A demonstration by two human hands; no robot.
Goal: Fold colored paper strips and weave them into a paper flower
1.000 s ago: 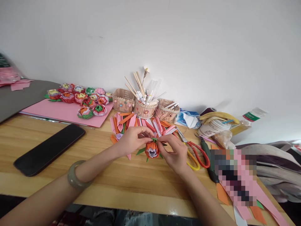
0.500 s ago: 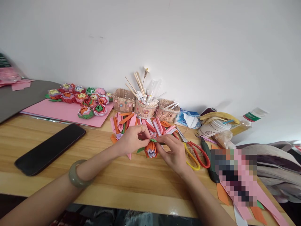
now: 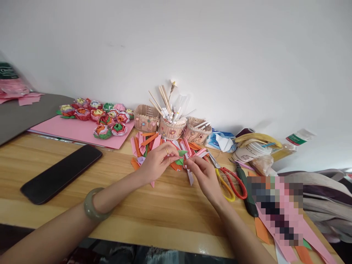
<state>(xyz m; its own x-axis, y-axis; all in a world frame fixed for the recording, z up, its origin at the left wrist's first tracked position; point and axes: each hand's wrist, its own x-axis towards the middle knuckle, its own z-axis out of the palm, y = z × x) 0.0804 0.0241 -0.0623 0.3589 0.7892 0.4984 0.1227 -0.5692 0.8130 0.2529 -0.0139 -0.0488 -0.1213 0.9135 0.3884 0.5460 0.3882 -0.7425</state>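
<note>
My left hand (image 3: pixel 159 160), wearing a ring, pinches a small folded-paper flower by its green leaves (image 3: pixel 179 161). Some orange shows below the leaves, but the fingers hide most of the blossom. Just to the right is my right hand (image 3: pixel 203 174), its thumb and forefinger drawn together at the leaf tips; whatever is between them is too small to make out. Behind both hands lies a pile of folded paper strips (image 3: pixel 148 141) in pink, orange, green and lilac. Red-handled scissors (image 3: pixel 235 181) and yellow-handled scissors (image 3: pixel 225 187) lie right of my right hand.
Finished paper flowers (image 3: pixel 97 114) sit on pink sheets (image 3: pixel 60 126) at the left. A black phone (image 3: pixel 62 174) lies nearer me. Three small baskets (image 3: pixel 172 128) stand against the wall. A lidded cup (image 3: pixel 250 152), a dark green tool (image 3: pixel 247 194) and paper strips (image 3: pixel 262 229) are at the right.
The paper flower has turned, so its orange and lilac blossom no longer faces me and the leaves show more. My right fingers have drawn slightly back to the right.
</note>
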